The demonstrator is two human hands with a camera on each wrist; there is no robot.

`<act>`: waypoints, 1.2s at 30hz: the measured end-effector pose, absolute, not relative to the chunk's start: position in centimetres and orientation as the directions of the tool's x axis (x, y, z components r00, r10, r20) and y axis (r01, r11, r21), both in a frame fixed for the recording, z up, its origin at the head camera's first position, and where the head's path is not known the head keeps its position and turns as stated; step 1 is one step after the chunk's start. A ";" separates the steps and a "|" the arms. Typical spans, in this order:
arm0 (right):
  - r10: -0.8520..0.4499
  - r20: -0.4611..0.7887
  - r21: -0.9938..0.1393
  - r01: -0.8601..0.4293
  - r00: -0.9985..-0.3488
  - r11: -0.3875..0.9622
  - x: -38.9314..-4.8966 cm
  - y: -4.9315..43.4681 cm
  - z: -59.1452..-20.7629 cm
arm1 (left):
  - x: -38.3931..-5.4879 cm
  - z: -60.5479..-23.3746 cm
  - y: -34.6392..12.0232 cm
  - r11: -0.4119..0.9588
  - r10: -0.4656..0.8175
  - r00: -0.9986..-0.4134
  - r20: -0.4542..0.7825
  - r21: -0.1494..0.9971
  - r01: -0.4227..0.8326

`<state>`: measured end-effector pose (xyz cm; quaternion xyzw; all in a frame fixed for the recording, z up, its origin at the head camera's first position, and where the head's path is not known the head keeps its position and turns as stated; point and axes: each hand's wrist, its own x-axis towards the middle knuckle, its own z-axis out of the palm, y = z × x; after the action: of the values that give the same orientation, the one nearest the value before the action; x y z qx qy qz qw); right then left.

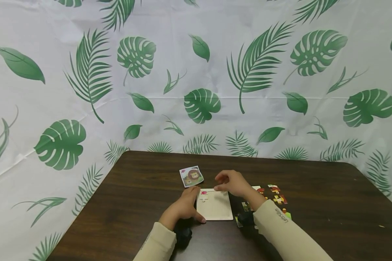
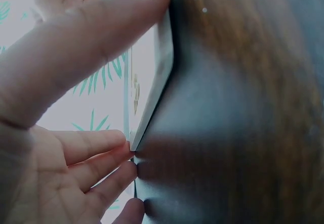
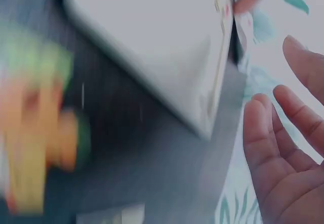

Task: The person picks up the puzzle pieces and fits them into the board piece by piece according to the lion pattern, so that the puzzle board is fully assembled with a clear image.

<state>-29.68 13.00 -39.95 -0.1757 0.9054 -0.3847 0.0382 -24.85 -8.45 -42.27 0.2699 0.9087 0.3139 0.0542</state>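
Observation:
A square cream puzzle tray [image 1: 215, 208] lies on the table, with one puzzle piece [image 1: 204, 196] bearing a pink flower in its far left corner. My left hand [image 1: 183, 204] rests at the tray's left side, its fingers straight along that edge and its thumb at the near corner. In the left wrist view the fingertips [image 2: 126, 153] touch the tray's rim. My right hand [image 1: 233, 183] hovers over the tray's far right corner. Nothing shows between its loosely bent fingers in the right wrist view, where the thumb stands apart from them.
Beyond the tray lies a picture card [image 1: 191, 176] of a lion. Several loose puzzle pieces [image 1: 280, 199] are spread to the right, partly hidden by the right forearm. A leaf-print cloth [image 1: 170, 127] hangs behind the dark wooden table [image 1: 330, 203].

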 end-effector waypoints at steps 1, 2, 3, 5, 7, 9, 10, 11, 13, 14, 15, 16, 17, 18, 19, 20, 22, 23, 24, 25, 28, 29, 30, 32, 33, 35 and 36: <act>-0.335 0.060 -0.722 -0.273 -0.940 0.636 -29.8 13.6 -39.9 | -24.8 -42.2 -8.4 0.660 0.523 -0.849 0.068 0.598 0.455; -0.321 0.054 -0.731 -0.256 -0.946 0.633 -29.9 14.2 -39.8 | -24.8 -42.2 -8.4 0.663 0.522 -0.850 0.066 0.596 0.453; -0.309 0.050 -0.738 -0.243 -0.950 0.629 -30.0 14.9 -39.8 | -24.8 -42.2 -8.4 0.665 0.521 -0.851 0.065 0.594 0.452; -0.286 0.039 -0.751 -0.217 -0.957 0.624 -30.1 16.0 -39.6 | -24.8 -42.3 -8.4 0.669 0.517 -0.854 0.063 0.592 0.449; -0.268 0.033 -0.753 -0.200 -0.963 0.627 -30.1 17.0 -39.4 | -24.8 -42.4 -8.4 0.671 0.513 -0.856 0.061 0.593 0.444; -0.257 0.033 -0.748 -0.195 -0.966 0.635 -30.1 17.8 -39.1 | -24.8 -42.5 -8.4 0.672 0.506 -0.861 0.055 0.600 0.434; -0.248 0.033 -0.745 -0.189 -0.968 0.639 -30.1 18.2 -39.0 | -24.8 -42.5 -8.4 0.672 0.503 -0.862 0.053 0.604 0.429; -0.252 0.039 -0.739 -0.198 -0.967 0.644 -30.0 18.5 -38.9 | -24.8 -42.5 -8.4 0.673 0.500 -0.865 0.050 0.606 0.424; -0.242 0.044 -0.724 -0.197 -0.969 0.661 -30.0 19.2 -38.8 | -24.7 -42.5 -8.4 0.675 0.494 -0.868 0.041 0.611 0.413; -0.236 0.046 -0.715 -0.197 -0.971 0.671 -30.1 19.5 -38.8 | -24.7 -42.4 -8.4 0.677 0.492 -0.870 0.036 0.613 0.408; -0.236 0.050 -0.701 -0.203 -0.970 0.684 -30.1 19.8 -38.8 | -24.6 -42.4 -8.4 0.679 0.491 -0.871 0.033 0.612 0.405; -0.230 0.052 -0.693 -0.201 -0.972 0.692 -30.1 20.1 -38.8 | -24.6 -42.4 -8.4 0.681 0.489 -0.872 0.028 0.613 0.401; -0.231 0.054 -0.685 -0.204 -0.971 0.699 -30.1 20.4 -38.8 | -24.6 -42.4 -8.4 0.683 0.488 -0.872 0.024 0.612 0.399; -0.222 0.053 -0.677 -0.199 -0.974 0.709 -30.1 20.6 -38.9 | -24.5 -42.3 -8.4 0.683 0.488 -0.873 0.021 0.614 0.396; -0.222 0.056 -0.669 -0.202 -0.973 0.715 -30.1 20.9 -38.9 | -24.5 -42.3 -8.4 0.682 0.487 -0.873 0.018 0.616 0.394; -0.219 0.058 -0.664 -0.201 -0.974 0.720 -30.1 21.2 -38.9 | -24.5 -42.3 -8.4 0.681 0.487 -0.873 0.015 0.619 0.391; -0.213 0.059 -0.663 -0.198 -0.975 0.722 -30.2 21.7 -38.9 | -24.5 -42.3 -8.4 0.671 0.490 -0.871 0.018 0.630 0.391; -0.212 0.055 -0.667 -0.194 -0.976 0.720 -30.2 21.9 -39.0 | -24.5 -42.3 -8.5 0.663 0.495 -0.869 0.026 0.635 0.396; -0.205 0.057 -0.663 -0.191 -0.977 0.724 -30.3 22.1 -39.1 | -24.5 -42.4 -8.5 0.655 0.499 -0.866 0.032 0.640 0.401; -0.199 0.051 -0.672 -0.181 -0.979 0.718 -30.3 22.4 -39.1 | -24.5 -42.4 -8.6 0.656 0.506 -0.861 0.044 0.629 0.417; -0.191 0.054 -0.659 -0.178 -0.980 0.731 -30.5 23.0 -39.4 | -24.5 -42.5 -8.7 0.648 0.520 -0.851 0.071 0.617 0.447; -0.190 0.059 -0.647 -0.182 -0.980 0.740 -30.5 23.2 -39.5 | -24.5 -42.5 -8.7 0.647 0.522 -0.850 0.074 0.615 0.451; -0.187 0.065 -0.631 -0.185 -0.980 0.754 -30.5 23.3 -39.6 | -24.5 -42.4 -8.6 0.648 0.520 -0.851 0.071 0.617 0.447; -0.185 0.070 -0.600 -0.190 -0.980 0.777 -30.5 23.6 -39.8 | -24.5 -42.3 -8.5 0.648 0.511 -0.858 0.055 0.631 0.427; -0.184 0.067 -0.589 -0.188 -0.981 0.786 -30.4 23.8 -39.8 | -24.5 -42.2 -8.5 0.648 0.504 -0.863 0.040 0.643 0.409; -0.174 0.049 -0.581 -0.169 -0.984 0.796 -30.3 24.0 -40.0 | -24.6 -42.2 -8.4 0.660 0.499 -0.866 0.032 0.633 0.404; -0.169 0.040 -0.580 -0.161 -0.985 0.799 -30.3 24.1 -40.0 | -24.6 -42.2 -8.3 0.667 0.496 -0.868 0.027 0.628 0.401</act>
<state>-30.29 24.15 -40.02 -0.0870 0.9483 -0.3052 0.0070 -24.56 -8.33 -42.16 0.2465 0.9100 0.3252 0.0730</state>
